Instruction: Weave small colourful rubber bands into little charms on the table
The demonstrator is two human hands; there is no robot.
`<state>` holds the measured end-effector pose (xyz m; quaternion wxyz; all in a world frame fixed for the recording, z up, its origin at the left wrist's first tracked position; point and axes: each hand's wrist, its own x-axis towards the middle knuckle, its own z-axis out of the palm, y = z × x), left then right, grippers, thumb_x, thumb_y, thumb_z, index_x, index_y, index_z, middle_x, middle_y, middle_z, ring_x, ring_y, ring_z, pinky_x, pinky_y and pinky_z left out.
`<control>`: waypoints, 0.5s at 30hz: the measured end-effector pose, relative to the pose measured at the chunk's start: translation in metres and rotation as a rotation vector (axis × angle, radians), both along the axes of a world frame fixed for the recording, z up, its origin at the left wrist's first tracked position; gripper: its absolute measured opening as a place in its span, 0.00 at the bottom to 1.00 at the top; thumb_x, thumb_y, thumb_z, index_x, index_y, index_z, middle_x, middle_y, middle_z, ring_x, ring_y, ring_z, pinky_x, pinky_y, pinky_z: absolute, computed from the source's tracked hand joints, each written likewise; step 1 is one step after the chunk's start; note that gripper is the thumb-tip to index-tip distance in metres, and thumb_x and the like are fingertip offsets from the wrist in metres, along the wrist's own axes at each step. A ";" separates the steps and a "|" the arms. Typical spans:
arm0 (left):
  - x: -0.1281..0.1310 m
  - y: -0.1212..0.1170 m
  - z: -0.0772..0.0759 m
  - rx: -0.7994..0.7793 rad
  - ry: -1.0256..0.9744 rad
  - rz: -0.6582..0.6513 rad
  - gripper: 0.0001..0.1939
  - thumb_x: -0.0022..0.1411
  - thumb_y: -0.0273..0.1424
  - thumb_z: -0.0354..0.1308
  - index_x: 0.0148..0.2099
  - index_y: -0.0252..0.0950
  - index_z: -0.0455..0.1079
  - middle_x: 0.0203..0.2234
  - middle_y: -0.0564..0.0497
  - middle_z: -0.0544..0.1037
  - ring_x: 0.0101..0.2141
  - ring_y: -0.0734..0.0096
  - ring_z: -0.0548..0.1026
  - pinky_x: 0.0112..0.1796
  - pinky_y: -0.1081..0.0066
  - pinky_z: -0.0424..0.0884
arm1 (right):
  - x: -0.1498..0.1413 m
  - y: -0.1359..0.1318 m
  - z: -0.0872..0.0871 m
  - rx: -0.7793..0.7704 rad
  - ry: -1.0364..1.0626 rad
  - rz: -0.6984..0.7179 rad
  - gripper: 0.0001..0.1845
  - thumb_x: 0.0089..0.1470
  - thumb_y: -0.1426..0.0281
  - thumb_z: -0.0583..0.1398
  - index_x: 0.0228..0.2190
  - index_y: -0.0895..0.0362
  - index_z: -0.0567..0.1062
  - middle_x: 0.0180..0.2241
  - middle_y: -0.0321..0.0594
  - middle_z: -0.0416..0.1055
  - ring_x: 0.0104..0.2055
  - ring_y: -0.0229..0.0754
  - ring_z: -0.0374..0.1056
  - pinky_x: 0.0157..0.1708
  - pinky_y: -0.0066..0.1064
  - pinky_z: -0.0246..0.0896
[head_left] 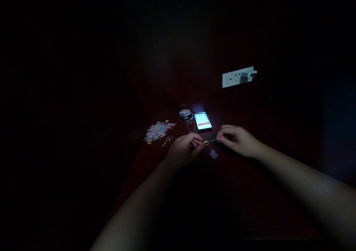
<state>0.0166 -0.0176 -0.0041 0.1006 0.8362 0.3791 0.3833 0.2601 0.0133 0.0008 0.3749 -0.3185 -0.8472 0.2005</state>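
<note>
The scene is very dark. My left hand (185, 149) is closed in a pinch beside a small yellow rubber band (206, 143). My right hand (236, 139) is closed on a thin hook-like tool (213, 141) whose tip reaches toward the yellow band. Both hands rest low over a dark red table (250, 191). A small purple cluster of bands (213, 154) lies just below the two hands.
A pile of small coloured rubber bands (158, 130) lies to the left. A lit phone (203, 123) and a small round jar (185, 115) sit behind the hands. A white wall socket with a plugged charger (239, 76) is at the back right.
</note>
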 end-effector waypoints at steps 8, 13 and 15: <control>-0.015 0.009 -0.004 -0.093 0.052 0.002 0.09 0.59 0.30 0.58 0.43 0.37 0.69 0.31 0.53 0.78 0.29 0.78 0.75 0.31 0.77 0.71 | 0.028 0.017 0.004 -0.136 -0.075 -0.147 0.09 0.51 0.64 0.58 0.26 0.57 0.71 0.29 0.39 0.66 0.30 0.39 0.63 0.31 0.31 0.59; -0.016 0.011 -0.003 -0.107 0.047 0.014 0.08 0.58 0.30 0.58 0.42 0.36 0.69 0.30 0.53 0.78 0.28 0.78 0.75 0.30 0.77 0.71 | 0.026 0.018 0.000 -0.209 -0.108 -0.169 0.08 0.49 0.65 0.57 0.27 0.57 0.70 0.27 0.38 0.67 0.29 0.39 0.62 0.29 0.29 0.57; -0.017 0.011 -0.003 -0.105 0.047 0.018 0.08 0.58 0.30 0.59 0.42 0.36 0.69 0.30 0.53 0.78 0.28 0.78 0.75 0.30 0.78 0.71 | 0.026 0.018 0.000 -0.237 -0.103 -0.166 0.06 0.47 0.66 0.57 0.26 0.57 0.69 0.25 0.37 0.66 0.28 0.38 0.61 0.28 0.29 0.56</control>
